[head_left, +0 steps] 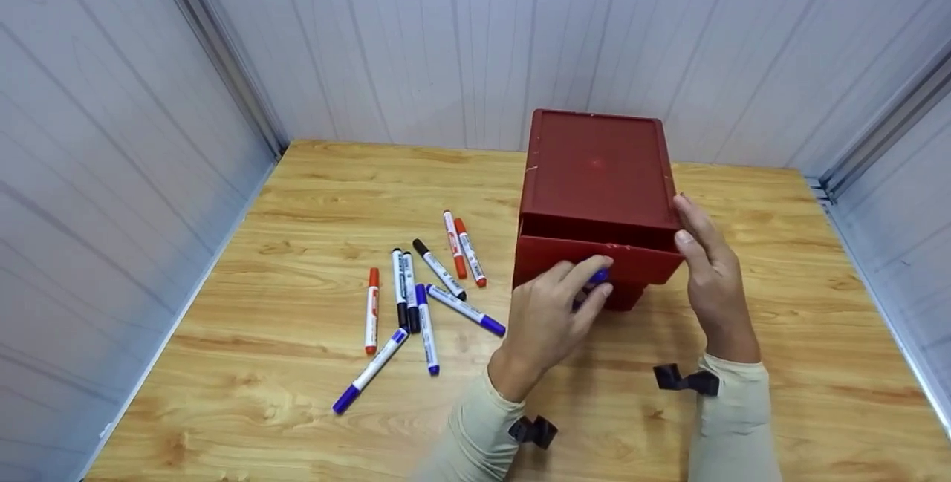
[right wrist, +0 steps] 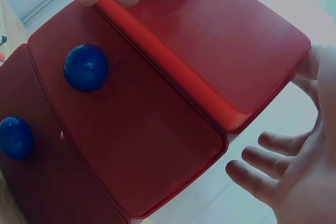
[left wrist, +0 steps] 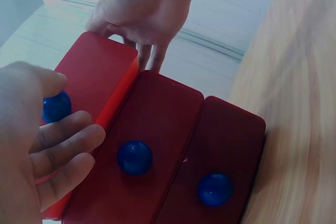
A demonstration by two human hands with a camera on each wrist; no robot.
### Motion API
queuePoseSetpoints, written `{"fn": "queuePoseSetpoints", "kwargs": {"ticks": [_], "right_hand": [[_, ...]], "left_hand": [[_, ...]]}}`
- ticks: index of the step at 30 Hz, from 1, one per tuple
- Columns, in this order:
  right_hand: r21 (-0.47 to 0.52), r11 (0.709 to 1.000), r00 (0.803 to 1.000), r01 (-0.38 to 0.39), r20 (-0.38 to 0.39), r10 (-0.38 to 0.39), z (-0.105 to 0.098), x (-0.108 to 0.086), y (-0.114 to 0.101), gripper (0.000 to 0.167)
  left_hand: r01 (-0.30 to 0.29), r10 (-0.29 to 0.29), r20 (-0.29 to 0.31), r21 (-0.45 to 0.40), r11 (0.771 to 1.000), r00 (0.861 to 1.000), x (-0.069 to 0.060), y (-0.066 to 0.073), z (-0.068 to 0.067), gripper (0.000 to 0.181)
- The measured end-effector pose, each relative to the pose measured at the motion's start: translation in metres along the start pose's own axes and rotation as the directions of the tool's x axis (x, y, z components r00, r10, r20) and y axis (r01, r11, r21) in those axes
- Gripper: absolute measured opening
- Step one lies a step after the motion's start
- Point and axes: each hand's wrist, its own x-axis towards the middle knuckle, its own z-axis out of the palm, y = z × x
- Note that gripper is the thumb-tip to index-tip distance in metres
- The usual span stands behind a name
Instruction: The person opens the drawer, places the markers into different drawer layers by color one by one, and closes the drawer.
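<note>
The top drawer (head_left: 646, 265) sits slightly out, right of centre. On its near face, my left hand (head_left: 546, 315) pinches the blue knob (head_left: 599, 275); my right hand (head_left: 713, 281), fingers extended, touches the right side. Beyond stretches the red cabinet's top (head_left: 598, 163).

Top blue knob (left wrist: 58, 107) partly hidden

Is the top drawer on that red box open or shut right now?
Partly open. The top drawer juts past the two drawers below, with a dark gap behind its front; the left hand grips its blue knob.
</note>
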Motion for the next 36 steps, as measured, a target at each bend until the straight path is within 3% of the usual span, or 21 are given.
{"fn": "queuePoseSetpoints", "kwargs": {"ticks": [6, 9, 15, 24, 36], "right_hand": [[0.138, 0.988, 0.996, -0.067, 0.060, 0.060, 0.001, 0.001, 0.000, 0.043], [0.125, 0.989, 0.995, -0.084, 0.068, 0.076, 0.002, 0.001, 0.000, 0.044], [0.124, 0.986, 0.994, -0.111, 0.030, 0.108, 0.005, -0.001, -0.001, 0.043], [0.265, 0.956, 0.989, -0.129, -0.036, 0.143, 0.009, -0.001, -0.006, 0.042], [0.252, 0.961, 0.989, -0.117, -0.056, 0.135, 0.012, -0.002, -0.004, 0.042]], "left_hand": [[0.018, -0.018, -0.017, 0.006, 1.000, 1.000, -0.003, 0.001, 0.000, 0.024], [0.021, -0.021, -0.017, -0.001, 1.000, 1.000, -0.004, 0.001, -0.001, 0.023], [0.008, -0.009, -0.025, -0.022, 1.000, 1.000, -0.006, 0.003, -0.002, 0.021], [-0.028, 0.026, -0.058, -0.038, 0.999, 0.998, -0.012, 0.007, -0.002, 0.021], [-0.046, 0.041, -0.087, -0.065, 0.997, 0.995, -0.019, 0.012, -0.006, 0.021]]}}
